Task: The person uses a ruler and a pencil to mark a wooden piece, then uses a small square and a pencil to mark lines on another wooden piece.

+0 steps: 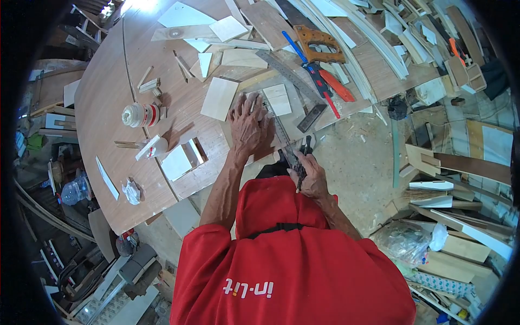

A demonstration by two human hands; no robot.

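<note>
My left hand (pixel 249 122) lies palm down on the work at the table edge, its fingers spread and lightly bent. Right beside its fingertips runs a thin ruler (pixel 280 129), slanting down toward my other hand. My right hand (pixel 313 177) is closed around a slim dark pen-like tool (pixel 308 145), at the ruler's lower end. Close to my left hand are a pale square board (pixel 219 98) and a smaller pale wood piece (pixel 278 99). A metal try square (pixel 311 118) with a dark stock lies to the right of the ruler.
A handsaw (pixel 319 44) with a wooden handle, blue and red tools, and wood strips lie at the upper right. A white jar (pixel 140 115), a white container (pixel 156 145) and crumpled plastic (pixel 131 192) stand on the left tabletop (pixel 103 135). Offcuts pile up at right.
</note>
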